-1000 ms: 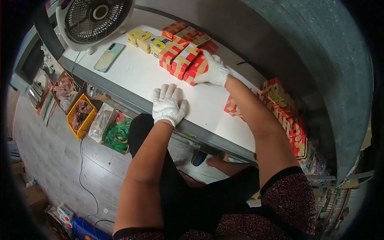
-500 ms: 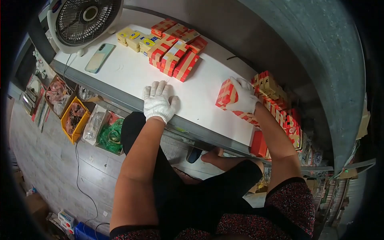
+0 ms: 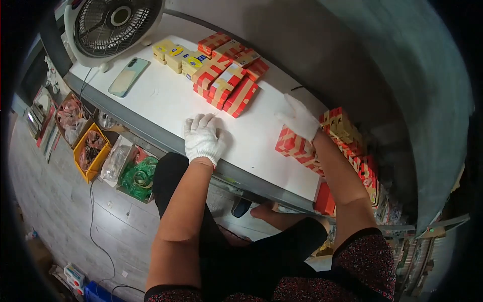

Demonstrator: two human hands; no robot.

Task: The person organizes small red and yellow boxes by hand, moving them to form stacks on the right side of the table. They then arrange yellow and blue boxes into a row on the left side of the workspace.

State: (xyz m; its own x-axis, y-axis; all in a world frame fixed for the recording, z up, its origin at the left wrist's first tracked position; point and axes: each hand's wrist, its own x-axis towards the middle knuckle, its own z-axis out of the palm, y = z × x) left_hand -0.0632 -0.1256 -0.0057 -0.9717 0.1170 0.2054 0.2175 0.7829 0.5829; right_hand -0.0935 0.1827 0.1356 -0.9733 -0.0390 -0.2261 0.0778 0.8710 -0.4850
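Note:
My left hand (image 3: pixel 204 138), in a white knitted glove, lies flat on the white tabletop (image 3: pixel 166 108) near its front edge, fingers spread and holding nothing. My right hand (image 3: pixel 300 120), gloved too and a little blurred, is over the far end of a row of red-and-tan taped boxes (image 3: pixel 297 146). Its fingers are stretched out with the thumb apart, and no box shows in them. The wrist and forearm hide part of that row. Left of it stands a stacked pile of similar red-and-tan boxes (image 3: pixel 240 98), with pale yellow boxes (image 3: pixel 173 56) beside the pile.
A fan (image 3: pixel 118 22) stands at the back left, with a phone (image 3: pixel 129 77) in front of it. More stacked boxes (image 3: pixel 344 126) line the right side. Below the table edge sit a yellow bin (image 3: pixel 92 153) and a carton of green plastic (image 3: pixel 136 173). A cable crosses the floor.
My right hand has let go of the red-and-tan box, which sits at the end of the row, and its fingers have straightened. My left hand stays on the table. The view has shifted slightly.

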